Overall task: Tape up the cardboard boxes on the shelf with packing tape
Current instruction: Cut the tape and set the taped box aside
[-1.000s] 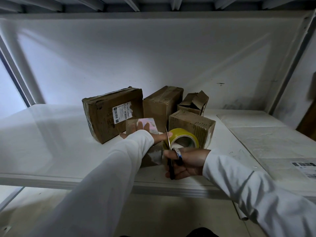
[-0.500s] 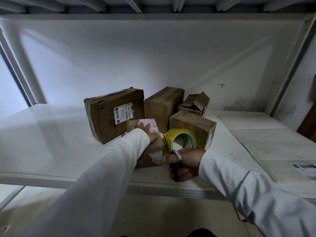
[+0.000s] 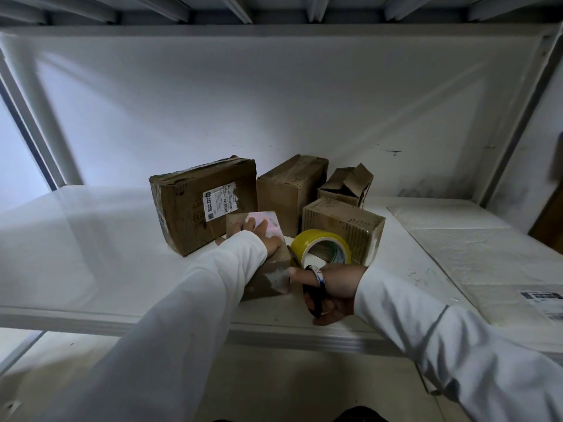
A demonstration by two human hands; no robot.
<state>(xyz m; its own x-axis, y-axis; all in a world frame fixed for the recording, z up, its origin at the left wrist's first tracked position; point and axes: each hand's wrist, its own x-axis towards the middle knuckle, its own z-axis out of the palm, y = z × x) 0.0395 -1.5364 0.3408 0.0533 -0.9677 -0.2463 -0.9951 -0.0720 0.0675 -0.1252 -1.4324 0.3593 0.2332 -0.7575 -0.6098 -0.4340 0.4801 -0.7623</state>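
The small cardboard box (image 3: 268, 269) sits at the front of the white shelf (image 3: 91, 263), and the left hand (image 3: 266, 236) lies flat across its top with the fingers stretched out, which I'd guess is to press a strip of tape down and keep the box from sliding. Just right of that box, the right hand (image 3: 330, 292) is curled round a pair of black-handled scissors (image 3: 312, 295), the forefinger pointing toward the box's front corner; holding the scissors there looks meant to keep them ready for a cut. Whether the blades are apart I can't make out.

The yellow roll of packing tape (image 3: 321, 246) stands on edge just right of the small box, touching or nearly touching it, close to both hands. Behind the small box stands a larger box with a shipping label (image 3: 204, 205); further right behind it is a tall box (image 3: 289, 190), then a crumpled box with open flaps (image 3: 347, 184), and a ribbed box (image 3: 344, 228) just behind the roll. The open flaps suggest that one is not yet taped.

Well right of the small box, flat white sheets (image 3: 475, 248) lie on the shelf, one bearing a printed label (image 3: 545, 303). The light is dim, the back wall (image 3: 274, 102) white and scuffed, with another shelf's ribbed underside overhead.
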